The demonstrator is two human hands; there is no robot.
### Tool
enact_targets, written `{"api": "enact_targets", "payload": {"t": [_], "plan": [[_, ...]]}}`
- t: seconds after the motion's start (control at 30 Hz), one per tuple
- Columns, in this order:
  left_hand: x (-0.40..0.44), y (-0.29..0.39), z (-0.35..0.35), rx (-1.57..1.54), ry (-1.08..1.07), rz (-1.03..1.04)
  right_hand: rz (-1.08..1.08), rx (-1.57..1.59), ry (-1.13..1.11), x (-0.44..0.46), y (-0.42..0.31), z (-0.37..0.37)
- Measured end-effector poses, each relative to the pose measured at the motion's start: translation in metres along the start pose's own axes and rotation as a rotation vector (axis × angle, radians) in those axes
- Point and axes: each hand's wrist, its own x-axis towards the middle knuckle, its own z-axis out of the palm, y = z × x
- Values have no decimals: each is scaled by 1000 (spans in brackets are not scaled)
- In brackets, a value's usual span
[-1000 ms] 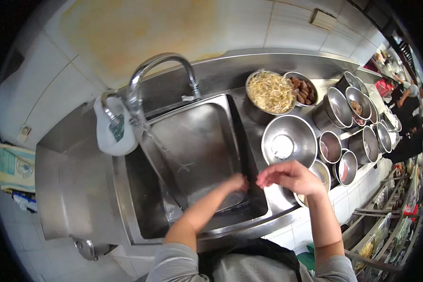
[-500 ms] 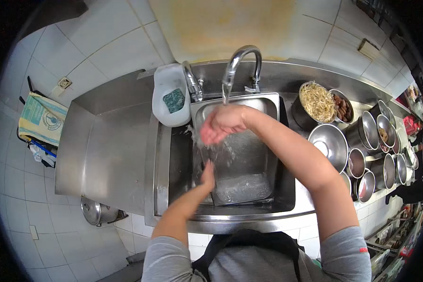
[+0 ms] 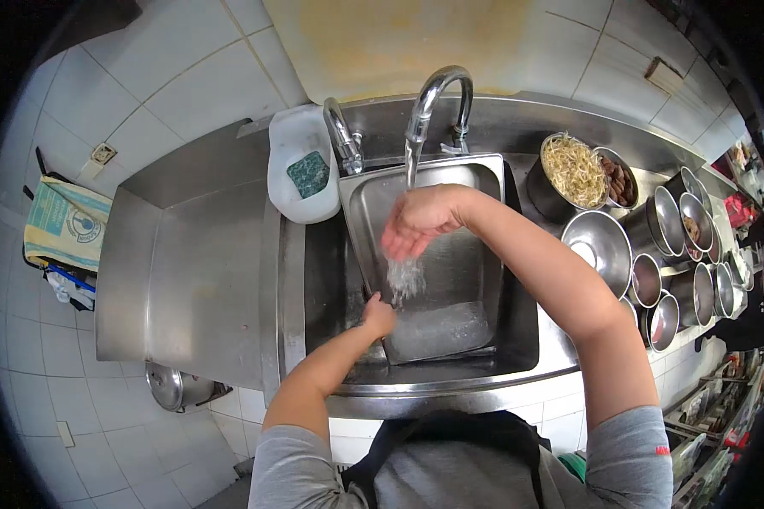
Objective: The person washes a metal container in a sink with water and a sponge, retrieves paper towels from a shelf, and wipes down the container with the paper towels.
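Note:
A deep rectangular steel pan (image 3: 463,263) lies tilted in the sink (image 3: 323,288), with a little water pooled at its near end. My left hand (image 3: 379,316) is closed around the pan's left rim. Over the pan, my right hand (image 3: 420,222) is held under the stream from the curved faucet (image 3: 440,85), fingers stretched out and pointing down to the left. Water spills off those fingers into the pan. Nothing is held in the right hand.
A white plastic container (image 3: 301,204) with a green scouring pad (image 3: 308,175) stands at the sink's back left, near a second faucet (image 3: 344,136). At right are a pot of bean sprouts (image 3: 575,172), a steel bowl (image 3: 598,250) and several steel containers. A steel drainboard (image 3: 204,280) extends left.
My right hand has shifted slightly right and its fingers now point lower, with water pouring off them. The left hand has closed on the pan's rim.

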Motion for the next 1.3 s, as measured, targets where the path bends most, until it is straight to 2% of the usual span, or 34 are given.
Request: {"api": "enact_targets", "payload": {"t": [0.07, 0.17, 0.27, 0.37, 0.47, 0.53, 0.57, 0.6, 0.67, 0.73, 0.8, 0.83, 0.93, 1.03, 1.07, 1.1, 1.2, 1.27, 1.3], "plan": [[-2, 0, -8, -128, -143, 107, -61, -46, 215, 7, 3, 1], [-10, 15, -6, -453, -112, 139, -31, 66, 50, -5, -2, -2], [6, 40, 47, -82, -92, 327, -97, 38, 209, 4, 4, -6], [-28, 54, 20, -427, -403, 257, -49, 12, -3, -6, 0, -4], [-44, 19, 37, -532, -296, 66, -129, -42, 259, -2, -2, -5], [-23, -13, 47, -747, -129, 45, -121, 101, 114, -3, -6, -6], [-34, -30, 11, -819, -152, -2, -118, 166, 42, -3, -10, -7], [-46, -45, -28, -894, -171, -49, -158, 140, 122, -1, -12, -5], [-29, -68, -35, -817, -38, -170, -244, 84, 287, 8, -16, -1], [-13, -105, -57, -678, -123, -185, -324, 82, 321, 8, -24, -1], [-28, -127, -80, -721, 158, -384, -343, 153, 312, 4, -29, -1], [-42, -136, -99, -720, 283, -455, -368, 172, 390, 7, -30, 2], [-84, -142, -176, -737, 571, -515, -411, -13, 517, 1, -37, 6], [-42, -157, -178, -785, 1167, -196, -372, -204, 548, 4, -37, 6], [-30, -158, -178, -734, 1191, -214, -352, -271, 560, 2, -38, 8], [-19, -160, -180, -681, 1217, -233, -355, -564, 720, -2, -39, 10], [2, -162, -193, -518, 1291, -290, -364, -630, 730, -9, -38, 7], [6, -160, -201, -676, 1355, -185, -442, -665, 732, -8, -32, 1], [1, -155, -206, -891, 1384, -61, -477, -683, 730, -9, -29, -1]]}}
